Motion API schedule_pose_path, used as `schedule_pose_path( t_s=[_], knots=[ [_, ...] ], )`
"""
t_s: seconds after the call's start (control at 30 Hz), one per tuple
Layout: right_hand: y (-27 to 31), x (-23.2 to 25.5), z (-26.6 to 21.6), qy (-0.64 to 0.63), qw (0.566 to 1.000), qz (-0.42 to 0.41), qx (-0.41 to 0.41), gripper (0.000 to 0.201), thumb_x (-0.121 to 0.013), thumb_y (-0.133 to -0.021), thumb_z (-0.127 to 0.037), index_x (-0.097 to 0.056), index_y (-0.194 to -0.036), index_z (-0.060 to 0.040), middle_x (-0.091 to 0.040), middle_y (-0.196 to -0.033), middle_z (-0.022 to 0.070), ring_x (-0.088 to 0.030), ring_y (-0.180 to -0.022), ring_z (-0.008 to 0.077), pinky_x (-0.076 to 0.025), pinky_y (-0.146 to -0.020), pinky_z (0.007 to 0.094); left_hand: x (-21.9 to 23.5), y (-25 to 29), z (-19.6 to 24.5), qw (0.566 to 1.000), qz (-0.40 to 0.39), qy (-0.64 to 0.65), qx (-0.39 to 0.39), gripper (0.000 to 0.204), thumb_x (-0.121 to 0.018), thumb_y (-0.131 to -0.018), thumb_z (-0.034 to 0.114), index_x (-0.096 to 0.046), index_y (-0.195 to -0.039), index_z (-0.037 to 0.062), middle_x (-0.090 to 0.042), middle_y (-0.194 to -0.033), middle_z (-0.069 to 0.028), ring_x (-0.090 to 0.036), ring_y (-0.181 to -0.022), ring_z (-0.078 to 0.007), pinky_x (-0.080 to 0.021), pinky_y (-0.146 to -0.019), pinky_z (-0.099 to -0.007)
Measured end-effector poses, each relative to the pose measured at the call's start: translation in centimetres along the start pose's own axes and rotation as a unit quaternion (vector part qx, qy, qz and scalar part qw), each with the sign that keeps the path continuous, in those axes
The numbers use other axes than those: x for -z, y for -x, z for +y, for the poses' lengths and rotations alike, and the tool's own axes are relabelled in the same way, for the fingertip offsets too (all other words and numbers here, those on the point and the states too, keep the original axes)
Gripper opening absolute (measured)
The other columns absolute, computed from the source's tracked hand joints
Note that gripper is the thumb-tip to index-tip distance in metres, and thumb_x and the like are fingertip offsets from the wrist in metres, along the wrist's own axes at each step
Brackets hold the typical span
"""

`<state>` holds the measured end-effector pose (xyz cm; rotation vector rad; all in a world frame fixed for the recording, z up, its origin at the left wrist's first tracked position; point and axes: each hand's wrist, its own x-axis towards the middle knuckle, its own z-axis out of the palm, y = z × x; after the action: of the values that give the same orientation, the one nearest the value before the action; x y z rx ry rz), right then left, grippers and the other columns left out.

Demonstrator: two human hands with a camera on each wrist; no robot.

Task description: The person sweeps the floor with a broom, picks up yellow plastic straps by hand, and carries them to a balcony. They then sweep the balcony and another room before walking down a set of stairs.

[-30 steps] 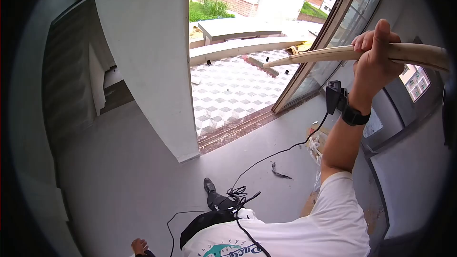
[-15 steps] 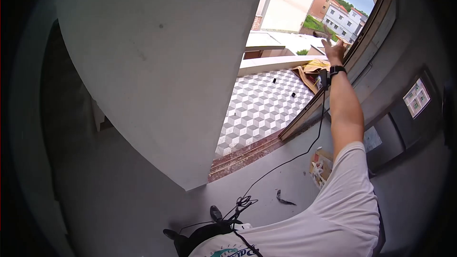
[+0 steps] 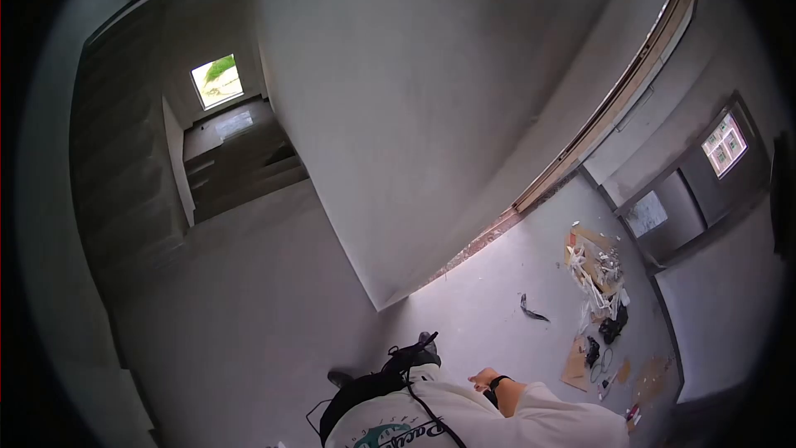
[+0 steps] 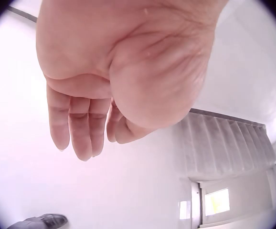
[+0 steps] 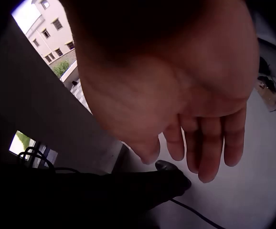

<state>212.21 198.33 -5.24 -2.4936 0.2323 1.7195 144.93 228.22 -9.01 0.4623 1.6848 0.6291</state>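
Note:
My right hand hangs low beside my right hip, holding nothing. In the right wrist view its fingers point downward, loosely bent, above the grey floor and near a dark shoe. My left hand shows only in the left wrist view, palm toward the camera. Its fingers droop in a relaxed curve with nothing between them, and the pale floor lies below.
Ahead, a wall stands with its corner pointing toward my feet. Cardboard and plastic litter lies at the right, with a dark scrap nearer. Stairs are at the left. A black cable runs down my shirt.
The right hand gripped a long wooden pole, then reached out at the doorway; now it is lowered and bare, the pole out of view. The head view has turned left from the balcony.

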Motion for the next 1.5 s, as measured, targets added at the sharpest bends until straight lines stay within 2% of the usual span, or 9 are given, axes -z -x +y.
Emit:
schedule_pose_path(
  t_s=[0.03, 0.07, 0.23, 0.37, 0.67, 0.8, 1.1, 1.33, 1.5],
  knots=[
    [1.3, -2.1, 0.1, 0.033, 0.999, -0.018, -0.005, 0.039, -0.066, -0.084, -0.034, -0.067, -0.094, 0.0043, -0.071, -0.089, 0.0107, -0.068, -0.076, 0.0211, -0.052, -0.07, 0.0334, -0.3, -4.1, 4.6, 0.975, -0.05, -0.207, 0.068, 0.027, -0.049, -0.09, 0.022, -0.052, -0.111, 0.0069, -0.061, -0.1, -0.0125, -0.062, -0.084, -0.0234, -0.052, -0.066, -0.0412],
    [2.2, -4.1, -0.5, 0.093, 0.995, -0.001, 0.032, 0.041, -0.067, -0.083, -0.035, -0.067, -0.094, 0.0043, -0.071, -0.089, 0.0124, -0.068, -0.081, 0.0244, -0.052, -0.074, 0.0338, 0.7, -4.7, 5.7, 0.993, 0.065, 0.0, 0.1, 0.026, -0.048, -0.089, 0.021, -0.052, -0.11, 0.0063, -0.061, -0.1, -0.0112, -0.061, -0.081, -0.0231, -0.052, -0.064, -0.0399],
    [2.4, -8.9, -10.3, 0.325, 0.874, 0.037, 0.358, 0.031, -0.06, -0.087, -0.031, -0.068, -0.089, -0.002, -0.07, -0.088, 0.0128, -0.068, -0.083, 0.0281, -0.053, -0.075, 0.0375, -5.8, -6.1, 19.9, 0.996, 0.019, -0.083, -0.039, 0.03, -0.055, -0.087, 0.02, -0.054, -0.112, 0.0028, -0.064, -0.099, -0.0125, -0.065, -0.083, -0.022, -0.054, -0.067, -0.0346],
    [2.7, -9.3, -22.1, -0.069, 0.992, -0.058, 0.087, 0.028, -0.056, -0.089, -0.028, -0.062, -0.098, -0.0018, -0.068, -0.088, 0.0126, -0.068, -0.073, 0.0231, -0.054, -0.06, 0.037, -9.8, -9.3, 26.1, 0.996, -0.014, -0.077, -0.052, 0.031, -0.055, -0.086, 0.016, -0.054, -0.114, 0.0017, -0.065, -0.1, -0.0115, -0.065, -0.082, -0.02, -0.054, -0.067, -0.0326],
    [1.0, -12.3, -48.8, 0.097, 0.977, -0.03, 0.189, 0.03, -0.055, -0.086, -0.027, -0.062, -0.095, 0.002, -0.068, -0.082, 0.0123, -0.069, -0.068, 0.0225, -0.054, -0.055, 0.0333, -1.1, -18.1, 25.3, 0.995, 0.091, -0.009, 0.037, 0.036, -0.054, -0.089, 0.024, -0.052, -0.117, 0.0017, -0.064, -0.101, -0.0121, -0.064, -0.087, -0.0231, -0.054, -0.07, -0.0346],
    [-0.8, -12.4, -65.7, 0.083, 0.975, -0.05, 0.2, 0.032, -0.06, -0.087, -0.03, -0.062, -0.098, 0.0003, -0.066, -0.087, 0.013, -0.067, -0.071, 0.0246, -0.052, -0.059, 0.0367, 7.9, -16.8, 18.3, 0.953, 0.088, 0.211, 0.198, 0.02, -0.041, -0.093, 0.014, -0.05, -0.107, 0.0039, -0.061, -0.085, -0.0125, -0.059, -0.062, -0.0243, -0.053, -0.054, -0.038],
    [21.2, -5.3, -111.4, -0.019, 0.763, 0.141, 0.63, 0.036, -0.058, -0.083, -0.03, -0.062, -0.069, 0.0034, -0.061, -0.058, 0.0104, -0.06, -0.054, 0.0189, -0.048, -0.056, 0.0338, 4.2, -23.4, 33.2, 0.925, 0.19, 0.222, 0.243, 0.02, -0.048, -0.089, 0.017, -0.052, -0.104, 0.0044, -0.06, -0.089, -0.0105, -0.061, -0.076, -0.0237, -0.048, -0.067, -0.0424],
    [29.7, -3.5, -133.5, 0.112, 0.849, 0.146, 0.495, 0.036, -0.061, -0.082, -0.03, -0.064, -0.085, 0.006, -0.066, -0.073, 0.0179, -0.063, -0.059, 0.0228, -0.05, -0.06, 0.0351, -5.4, -38.8, 48.9, 0.961, 0.105, 0.08, 0.242, 0.027, -0.049, -0.089, 0.016, -0.049, -0.114, 0.0072, -0.06, -0.097, -0.0122, -0.062, -0.08, -0.0275, -0.048, -0.062, -0.0399],
    [32.6, 0.5, -156.7, 0.206, 0.747, 0.305, 0.553, 0.031, -0.06, -0.086, -0.029, -0.067, -0.089, 0.001, -0.068, -0.084, 0.0119, -0.068, -0.076, 0.0207, -0.052, -0.057, 0.0342, -14.5, -52.4, 68.0, 0.975, 0.147, -0.056, 0.156, 0.032, -0.045, -0.094, 0.022, -0.049, -0.12, 0.0017, -0.06, -0.098, -0.0113, -0.06, -0.081, -0.0218, -0.052, -0.071, -0.0419]
  ],
)
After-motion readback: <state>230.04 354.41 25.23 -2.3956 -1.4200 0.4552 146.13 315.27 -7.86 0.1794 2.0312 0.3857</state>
